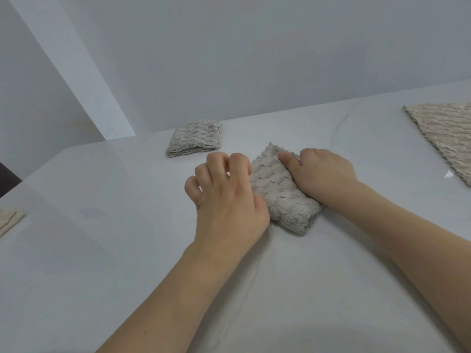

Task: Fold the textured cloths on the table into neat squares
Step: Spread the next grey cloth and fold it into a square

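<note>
the cloth (280, 192) is a small, thick, folded bundle of pale beige, bumpy, scale-like pile, lying near the middle of the white worktop (127, 250) with one corner pointing away from the person. the left hand (224, 197) sits at its left edge, fingers curled like a claw with the tips on the worktop, thumb side against the fabric; whether this grip has hold of any cloth cannot be told. the right hand (323, 174) has its grip on the right edge, thumb pressed on top and fingers curled at the far side. a folded square (195, 138) of the same stuff lies just beyond. a flat cloth (443, 133) lies far right, well apart. another cloth's edge (9, 220) shows at far left.
</note>
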Available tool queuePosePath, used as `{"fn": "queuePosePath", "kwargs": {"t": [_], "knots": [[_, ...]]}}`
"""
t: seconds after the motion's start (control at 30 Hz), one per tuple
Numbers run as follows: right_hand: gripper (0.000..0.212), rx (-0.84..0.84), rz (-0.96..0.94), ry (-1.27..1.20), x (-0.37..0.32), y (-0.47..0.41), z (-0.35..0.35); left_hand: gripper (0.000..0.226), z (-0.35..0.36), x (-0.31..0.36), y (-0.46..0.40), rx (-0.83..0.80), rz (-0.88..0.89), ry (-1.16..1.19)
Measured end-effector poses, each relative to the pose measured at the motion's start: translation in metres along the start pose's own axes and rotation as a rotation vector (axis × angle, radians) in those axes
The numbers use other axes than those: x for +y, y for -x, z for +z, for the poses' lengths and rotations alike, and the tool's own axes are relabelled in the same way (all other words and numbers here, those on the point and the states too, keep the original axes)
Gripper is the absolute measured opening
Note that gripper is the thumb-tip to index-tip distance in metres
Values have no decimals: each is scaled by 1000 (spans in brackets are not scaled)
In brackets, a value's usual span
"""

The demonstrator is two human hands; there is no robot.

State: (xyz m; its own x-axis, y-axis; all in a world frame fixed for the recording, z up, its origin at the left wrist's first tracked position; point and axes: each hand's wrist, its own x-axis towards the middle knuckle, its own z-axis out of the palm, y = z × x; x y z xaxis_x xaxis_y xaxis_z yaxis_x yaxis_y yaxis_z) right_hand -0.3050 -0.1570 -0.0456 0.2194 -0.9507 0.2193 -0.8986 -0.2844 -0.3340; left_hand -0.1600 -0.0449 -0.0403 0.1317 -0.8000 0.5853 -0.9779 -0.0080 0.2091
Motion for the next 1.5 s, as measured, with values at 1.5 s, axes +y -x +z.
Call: {"fn": "queuePosePath", "kwargs": {"t": [1.5], "knots": [[34,-41,-78,39,2,-5,3,40,0,-14,1,-731,8,159]]}}
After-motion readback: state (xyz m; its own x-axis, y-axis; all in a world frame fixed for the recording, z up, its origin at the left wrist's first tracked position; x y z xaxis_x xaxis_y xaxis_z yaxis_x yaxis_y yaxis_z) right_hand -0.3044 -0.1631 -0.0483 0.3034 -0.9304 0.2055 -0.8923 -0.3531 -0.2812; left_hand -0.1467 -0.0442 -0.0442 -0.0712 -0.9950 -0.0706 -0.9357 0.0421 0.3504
